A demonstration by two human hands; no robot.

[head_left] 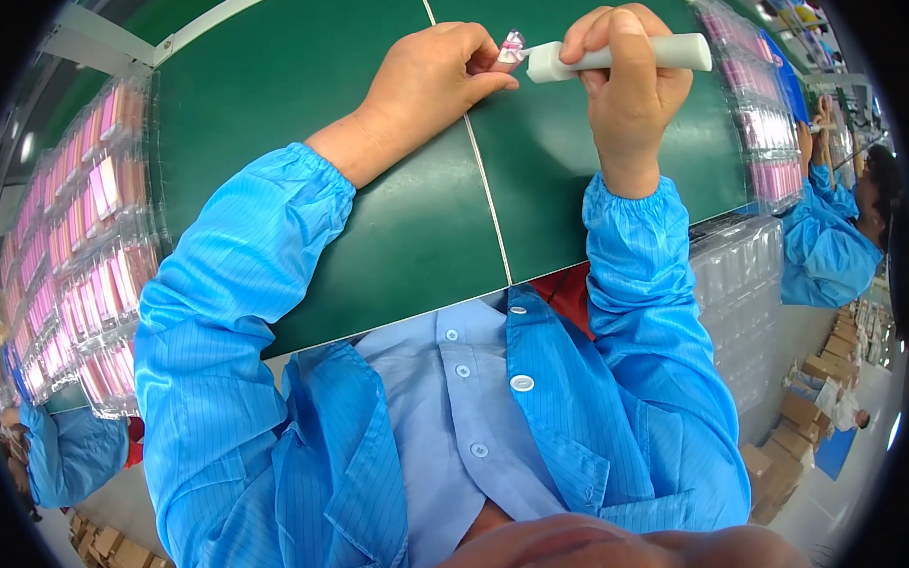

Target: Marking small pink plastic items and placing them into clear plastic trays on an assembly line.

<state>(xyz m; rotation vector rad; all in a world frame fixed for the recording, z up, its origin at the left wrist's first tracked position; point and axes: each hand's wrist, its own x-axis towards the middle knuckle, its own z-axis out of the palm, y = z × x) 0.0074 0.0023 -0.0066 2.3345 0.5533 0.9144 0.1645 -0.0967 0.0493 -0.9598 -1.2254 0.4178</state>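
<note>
My left hand [422, 77] pinches a small clear and pink piece [511, 48] between thumb and fingers, over the far part of the green table [393, 231]. Too little of the piece shows to tell its exact kind. In my right hand [630, 93] lies a white bottle [682, 53] with a thin nozzle, held almost level with its wide end to the right. The nozzle's tip points left and reaches the pink piece or stops very close to it.
Clear trays of pink pieces are stacked at the left [82, 237] and more trays [748, 93] at the right. Beside my right arm are empty clear trays [740, 284]. Co-workers in blue sleeves sit on both sides; cardboard boxes [790, 443] stand on the floor.
</note>
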